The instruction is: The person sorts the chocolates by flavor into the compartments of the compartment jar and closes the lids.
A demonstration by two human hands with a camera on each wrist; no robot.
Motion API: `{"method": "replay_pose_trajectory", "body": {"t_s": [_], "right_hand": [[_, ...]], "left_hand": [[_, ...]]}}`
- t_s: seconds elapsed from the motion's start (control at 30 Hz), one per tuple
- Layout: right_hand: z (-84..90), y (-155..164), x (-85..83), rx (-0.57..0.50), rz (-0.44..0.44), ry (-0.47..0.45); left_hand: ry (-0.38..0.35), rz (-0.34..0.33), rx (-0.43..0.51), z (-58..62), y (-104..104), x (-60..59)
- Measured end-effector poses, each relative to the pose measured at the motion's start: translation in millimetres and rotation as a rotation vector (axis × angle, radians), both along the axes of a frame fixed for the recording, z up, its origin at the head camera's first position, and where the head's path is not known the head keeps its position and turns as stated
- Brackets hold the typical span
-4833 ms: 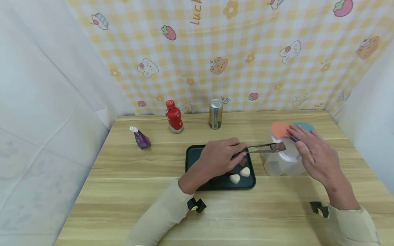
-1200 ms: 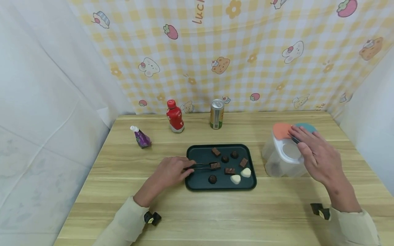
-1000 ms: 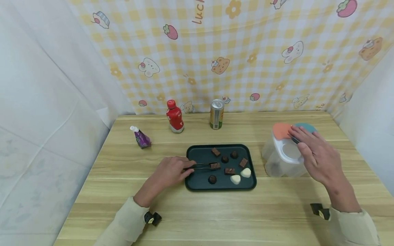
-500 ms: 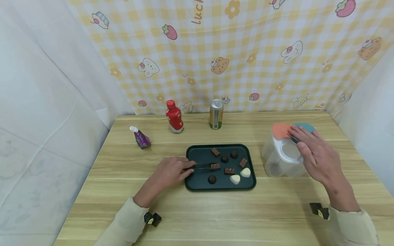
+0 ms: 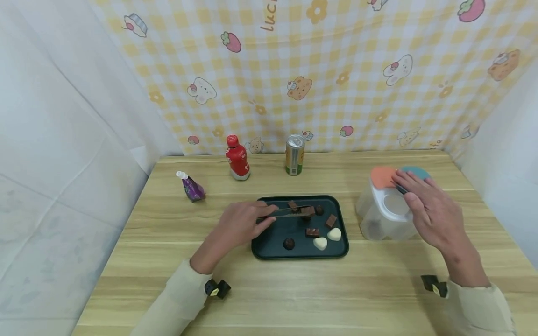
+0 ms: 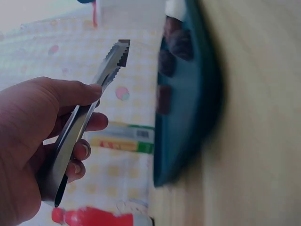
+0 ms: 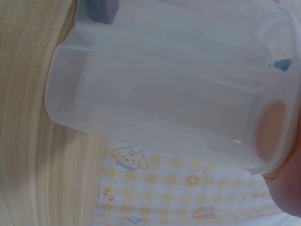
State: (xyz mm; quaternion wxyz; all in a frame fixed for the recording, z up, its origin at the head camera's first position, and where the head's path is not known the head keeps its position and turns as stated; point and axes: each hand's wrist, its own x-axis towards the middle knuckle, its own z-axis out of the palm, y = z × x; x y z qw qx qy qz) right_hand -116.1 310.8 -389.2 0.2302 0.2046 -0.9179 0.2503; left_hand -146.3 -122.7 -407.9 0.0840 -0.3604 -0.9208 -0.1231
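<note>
My left hand (image 5: pixel 239 224) holds metal tongs (image 6: pixel 80 117), thumb on one side and fingers on the other. A brown chocolate block (image 5: pixel 308 211) sits between the tong tips, raised over the dark green tray (image 5: pixel 271 251); the left wrist view shows it well apart from the tray. Several chocolates lie on the tray: brown blocks (image 5: pixel 312 232), round dark ones (image 5: pixel 288 243) and white ones (image 5: pixel 320 243). My right hand (image 5: pixel 437 214) rests with extended fingers on top of a clear plastic container (image 5: pixel 371 226). A dark block (image 7: pixel 104 10) shows inside it in the right wrist view.
The container has an orange flap (image 5: pixel 382 177) and a teal flap (image 5: pixel 415 172), and a round opening at its near side. Behind the tray stand a red bottle (image 5: pixel 237 161) and a drink can (image 5: pixel 294 156). A purple pouch (image 5: pixel 192 189) with a white cap is at the left.
Earlier the tongs held a chocolate near the container, then came back to the tray's left part. Now they have lifted another block up and rightward. The right hand stays on the container.
</note>
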Motion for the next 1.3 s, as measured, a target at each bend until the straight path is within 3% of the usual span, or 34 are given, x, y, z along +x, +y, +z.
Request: {"method": "replay_pose_trajectory", "body": {"t_s": [0.4,0.67,0.87,1.1,1.3], "right_hand": [[0.6,1.4,-1.6,0.022,0.011,0.000],[0.7,1.7,-2.8,0.023,0.007,0.009],[0.9,1.1,-2.4,0.022,0.000,0.013],[0.6,0.0,-1.7,0.018,0.004,0.021],[0.2,-0.2,-0.3,0.024,0.002,0.006]], "left_hand": [[0.094,-0.098,0.139,35.7,54.4,-8.0],[0.150,-0.146,0.221,50.5,86.2,-9.7],[0.195,-0.181,0.292,50.5,103.7,-11.5],[0.152,-0.209,0.330,41.8,118.3,-11.7],[0.109,-0.220,0.284,35.8,127.9,-10.4]]}}
